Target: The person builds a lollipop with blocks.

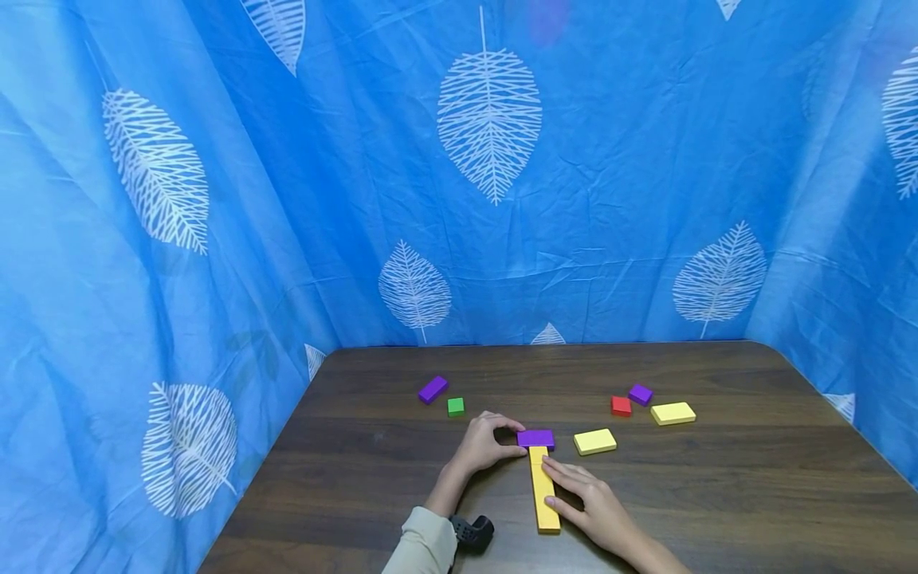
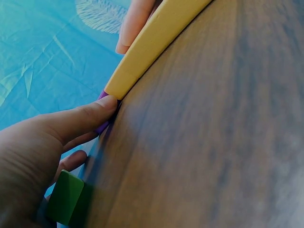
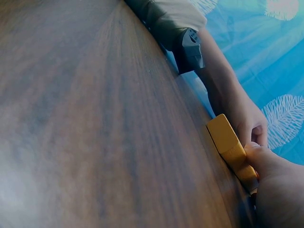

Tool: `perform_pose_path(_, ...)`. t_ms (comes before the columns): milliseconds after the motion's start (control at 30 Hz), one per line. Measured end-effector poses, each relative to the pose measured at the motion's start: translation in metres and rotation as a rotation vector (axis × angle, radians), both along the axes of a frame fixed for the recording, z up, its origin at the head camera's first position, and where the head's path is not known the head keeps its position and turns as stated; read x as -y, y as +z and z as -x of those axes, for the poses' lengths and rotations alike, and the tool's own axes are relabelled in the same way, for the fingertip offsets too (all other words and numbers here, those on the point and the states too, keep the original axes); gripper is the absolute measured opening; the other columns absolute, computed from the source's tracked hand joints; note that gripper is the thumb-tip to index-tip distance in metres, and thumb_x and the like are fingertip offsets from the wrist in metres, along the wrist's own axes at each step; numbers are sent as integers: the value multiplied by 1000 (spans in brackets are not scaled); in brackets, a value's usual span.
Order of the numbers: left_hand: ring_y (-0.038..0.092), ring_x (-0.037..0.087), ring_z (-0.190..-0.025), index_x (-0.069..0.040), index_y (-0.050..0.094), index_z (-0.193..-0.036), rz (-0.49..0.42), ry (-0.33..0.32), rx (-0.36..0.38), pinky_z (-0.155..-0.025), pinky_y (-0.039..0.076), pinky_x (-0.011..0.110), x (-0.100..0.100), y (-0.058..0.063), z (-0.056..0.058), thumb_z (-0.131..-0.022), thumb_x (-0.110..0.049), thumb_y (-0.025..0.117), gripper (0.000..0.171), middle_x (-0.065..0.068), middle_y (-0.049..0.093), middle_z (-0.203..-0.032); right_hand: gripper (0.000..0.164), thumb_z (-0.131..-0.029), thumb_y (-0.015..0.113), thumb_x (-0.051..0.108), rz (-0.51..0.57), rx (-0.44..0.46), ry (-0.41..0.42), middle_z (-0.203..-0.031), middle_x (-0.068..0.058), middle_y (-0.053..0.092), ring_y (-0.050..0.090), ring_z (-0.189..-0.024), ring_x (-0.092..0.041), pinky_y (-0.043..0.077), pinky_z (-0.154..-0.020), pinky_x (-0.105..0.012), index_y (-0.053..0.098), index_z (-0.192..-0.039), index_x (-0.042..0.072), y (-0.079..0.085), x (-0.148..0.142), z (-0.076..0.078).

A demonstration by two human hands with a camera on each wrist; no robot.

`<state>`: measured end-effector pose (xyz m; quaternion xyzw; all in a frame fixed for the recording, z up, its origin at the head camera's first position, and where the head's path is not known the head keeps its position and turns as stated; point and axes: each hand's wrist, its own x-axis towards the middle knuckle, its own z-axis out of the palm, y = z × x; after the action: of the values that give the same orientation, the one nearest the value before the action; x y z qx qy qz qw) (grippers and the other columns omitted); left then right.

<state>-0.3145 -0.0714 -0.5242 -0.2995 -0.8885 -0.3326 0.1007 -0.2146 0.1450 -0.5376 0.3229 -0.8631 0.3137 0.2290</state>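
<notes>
A purple block point(image 1: 535, 438) lies crosswise at the far end of an orange-yellow strip point(image 1: 545, 502), together forming a T on the table. A seam crosses the strip near its far end. My left hand point(image 1: 488, 441) pinches the purple block's left end, thumb on the near side and index finger on the far side. In the left wrist view, that thumb point(image 2: 102, 107) lies by the corner where purple meets yellow. Against the strip's right side rest the thumb and fingertips of my right hand point(image 1: 591, 502); in the right wrist view the thumb point(image 3: 259, 154) touches the strip.
Left of the T lie a green block point(image 1: 455, 407) and another purple block point(image 1: 433, 389). To its right are a pale yellow block point(image 1: 594, 442), a second one point(image 1: 672, 413), a red block point(image 1: 621, 406) and a small purple block point(image 1: 641, 395). A blue leaf-patterned curtain point(image 1: 344, 199) hangs behind.
</notes>
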Motion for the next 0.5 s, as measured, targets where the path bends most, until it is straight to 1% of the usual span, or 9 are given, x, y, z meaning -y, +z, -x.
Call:
perform_pose_path(100,55,6,-91,-20,72,-99,0,1,0,-83,42,23,0,0,0,-72,-39,78,34,-12,67,-95,44,-81,71,24,0,11,3,-127,-4,57,56,-110,-25,47,-84,-46,62,-120,5,0,0,0)
perform_pose_path(333,54,7,-92,-20,71,-100,4,7,17,-84,42,25,0,1,-2,-72,-39,77,34,-12,67,-96,45,-81,71,24,-2,11,2,-127,-4,56,55,-111,-24,48,-84,-45,62,-121,5,0,0,-1)
perform_pose_path(500,54,7,-95,-20,69,-107,-7,-2,31,-86,42,27,4,3,-3,-73,-42,76,42,-12,66,-102,45,-81,71,24,-1,11,4,-127,-4,56,55,-111,-24,48,-84,-45,62,-121,5,1,0,-1)
